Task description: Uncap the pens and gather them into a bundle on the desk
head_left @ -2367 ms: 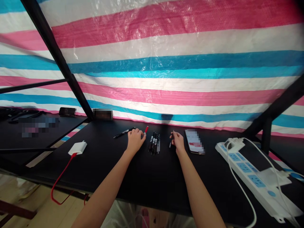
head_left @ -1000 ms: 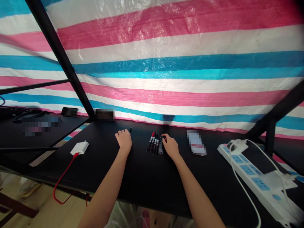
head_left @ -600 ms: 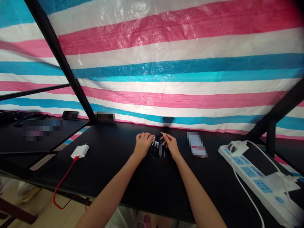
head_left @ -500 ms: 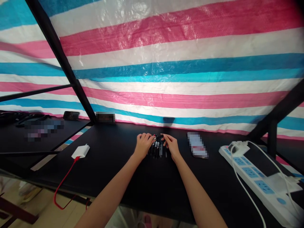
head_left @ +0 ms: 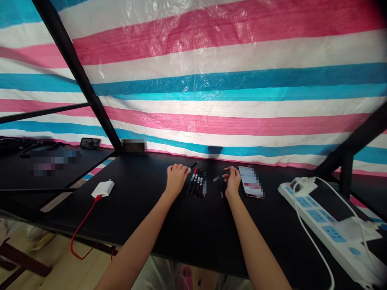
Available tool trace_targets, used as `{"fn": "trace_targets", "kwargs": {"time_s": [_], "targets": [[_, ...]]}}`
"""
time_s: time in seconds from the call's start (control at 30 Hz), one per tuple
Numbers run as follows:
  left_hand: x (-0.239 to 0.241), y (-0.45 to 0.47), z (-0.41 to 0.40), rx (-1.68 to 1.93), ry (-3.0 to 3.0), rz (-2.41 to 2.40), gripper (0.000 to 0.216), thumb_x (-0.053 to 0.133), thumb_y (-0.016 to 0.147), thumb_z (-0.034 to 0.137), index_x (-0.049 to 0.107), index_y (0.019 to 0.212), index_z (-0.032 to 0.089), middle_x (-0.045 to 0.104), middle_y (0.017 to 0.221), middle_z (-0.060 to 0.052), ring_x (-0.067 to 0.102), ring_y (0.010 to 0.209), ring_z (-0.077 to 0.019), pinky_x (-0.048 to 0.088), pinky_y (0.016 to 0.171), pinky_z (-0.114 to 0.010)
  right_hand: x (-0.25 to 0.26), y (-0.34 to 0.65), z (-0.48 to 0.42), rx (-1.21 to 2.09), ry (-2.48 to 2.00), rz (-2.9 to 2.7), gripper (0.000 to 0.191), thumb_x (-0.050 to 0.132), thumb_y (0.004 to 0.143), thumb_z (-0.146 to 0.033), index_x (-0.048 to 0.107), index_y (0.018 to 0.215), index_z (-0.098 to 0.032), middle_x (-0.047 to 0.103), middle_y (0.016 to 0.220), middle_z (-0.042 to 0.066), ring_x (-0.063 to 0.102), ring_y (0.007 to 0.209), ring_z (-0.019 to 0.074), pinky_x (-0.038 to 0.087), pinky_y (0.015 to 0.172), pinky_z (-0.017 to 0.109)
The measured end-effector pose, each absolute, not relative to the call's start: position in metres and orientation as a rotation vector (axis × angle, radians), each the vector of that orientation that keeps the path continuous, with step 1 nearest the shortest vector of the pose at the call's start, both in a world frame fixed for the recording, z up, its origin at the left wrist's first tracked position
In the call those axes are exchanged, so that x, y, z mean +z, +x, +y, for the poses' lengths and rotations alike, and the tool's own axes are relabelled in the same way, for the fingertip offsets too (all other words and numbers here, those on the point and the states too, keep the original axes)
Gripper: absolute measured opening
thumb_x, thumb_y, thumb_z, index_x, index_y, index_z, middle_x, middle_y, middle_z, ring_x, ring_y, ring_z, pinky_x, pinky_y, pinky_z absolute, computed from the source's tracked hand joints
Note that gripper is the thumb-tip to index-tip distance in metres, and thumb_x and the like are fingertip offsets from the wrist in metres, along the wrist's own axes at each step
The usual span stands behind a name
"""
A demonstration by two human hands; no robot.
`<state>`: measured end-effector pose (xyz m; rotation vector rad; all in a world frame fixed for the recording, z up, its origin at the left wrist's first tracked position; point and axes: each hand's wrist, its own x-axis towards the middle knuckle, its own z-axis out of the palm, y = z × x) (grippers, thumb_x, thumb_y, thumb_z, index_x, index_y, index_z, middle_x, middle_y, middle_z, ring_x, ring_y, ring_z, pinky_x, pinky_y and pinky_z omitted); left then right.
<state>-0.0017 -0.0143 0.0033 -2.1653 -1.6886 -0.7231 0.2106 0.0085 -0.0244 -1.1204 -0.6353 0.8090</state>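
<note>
My left hand (head_left: 177, 177) has its fingers closed on a black marker (head_left: 192, 165), which points up and to the right above the tabletop. Just right of that hand, several dark markers (head_left: 197, 183) with white bands, one with a red end, lie side by side in a row. Further right, my right hand (head_left: 232, 181) is pinched around a slim dark pen (head_left: 216, 179) with a greyish end pointing left; its fingers partly hide it. A small thin piece (head_left: 222, 195) lies on the table below the pen.
A phone (head_left: 249, 183) lies right beside my right hand. A white power strip (head_left: 320, 221) with plugs and cables fills the right side. At left sits a white charger (head_left: 102, 188) with a red cable (head_left: 77, 225). Black frame bars (head_left: 75, 72) and a striped sheet (head_left: 196, 92) stand behind the black table (head_left: 136, 209).
My hands have moved apart: the left a little left with a marker, the right to the right, close to the phone. The row of markers between them is now uncovered.
</note>
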Motion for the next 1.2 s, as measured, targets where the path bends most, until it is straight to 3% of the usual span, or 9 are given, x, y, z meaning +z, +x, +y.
{"fn": "trace_targets", "kwargs": {"time_s": [0.17, 0.33, 0.5, 0.67, 0.93, 1.2], "targets": [[-0.004, -0.010, -0.008, -0.638, -2.068, -1.977, 0.033, 0.034, 0.086, 0.042, 0.057, 0.079, 0.019, 0.059, 0.082, -0.006, 0.048, 0.084, -0.0202, 0.027, 0.076, -0.035, -0.028, 0.214, 0.008, 0.725, -1.367, -1.094, 0.032, 0.044, 0.076, -0.046, 0.055, 0.074, -0.016, 0.056, 0.059, -0.002, 0.044, 0.037, 0.0064, 0.035, 0.041, 0.020], [-0.010, -0.013, -0.003, -0.541, -2.172, -2.110, 0.036, 0.036, 0.083, 0.047, 0.056, 0.076, 0.018, 0.060, 0.077, -0.004, 0.051, 0.080, -0.0189, 0.027, 0.073, -0.033, -0.021, 0.199, 0.000, 0.627, -1.517, -1.505, 0.030, 0.041, 0.080, -0.037, 0.061, 0.084, -0.015, 0.061, 0.077, 0.005, 0.053, 0.049, 0.0109, 0.041, 0.048, 0.023], [-0.007, -0.016, -0.002, -0.549, -2.280, -2.167, 0.038, 0.036, 0.081, 0.052, 0.056, 0.072, 0.020, 0.061, 0.074, -0.002, 0.053, 0.074, -0.0179, 0.028, 0.068, -0.030, -0.003, 0.204, -0.012, 0.196, -1.787, -1.630, 0.027, 0.034, 0.086, -0.031, 0.057, 0.090, -0.018, 0.061, 0.087, 0.007, 0.058, 0.076, 0.0175, 0.041, 0.065, 0.026], [-0.003, -0.012, -0.007, -0.538, -2.340, -2.101, 0.037, 0.036, 0.082, 0.049, 0.056, 0.072, 0.019, 0.061, 0.071, -0.001, 0.055, 0.074, -0.0170, 0.029, 0.070, -0.029, 0.000, 0.207, -0.020, 0.077, -2.191, -1.731, 0.024, 0.041, 0.083, -0.025, 0.048, 0.103, -0.013, 0.060, 0.084, 0.012, 0.060, 0.078, 0.0221, 0.040, 0.065, 0.029], [-0.001, -0.003, -0.009, -0.564, -2.453, -2.013, 0.034, 0.032, 0.085, 0.042, 0.056, 0.076, 0.019, 0.063, 0.078, -0.001, 0.056, 0.076, -0.0163, 0.030, 0.070, -0.028, -0.006, 0.188, -0.018, 0.291, -1.852, -1.951, 0.027, 0.036, 0.086, -0.025, 0.042, 0.112, -0.021, 0.060, 0.094, 0.007, 0.057, 0.079, 0.0181, 0.035, 0.062, 0.025], [-0.004, -0.005, -0.008, -0.512, -2.405, -2.024, 0.028, 0.035, 0.085, 0.037, 0.056, 0.077, 0.020, 0.063, 0.076, -0.001, 0.056, 0.076, -0.0165, 0.031, 0.068, -0.028, -0.010, 0.191, -0.014, 0.394, -1.753, -1.932, 0.027, 0.038, 0.084, -0.026, 0.043, 0.111, -0.024, 0.060, 0.088, 0.003, 0.056, 0.076, 0.0168, 0.032, 0.058, 0.024]]}}
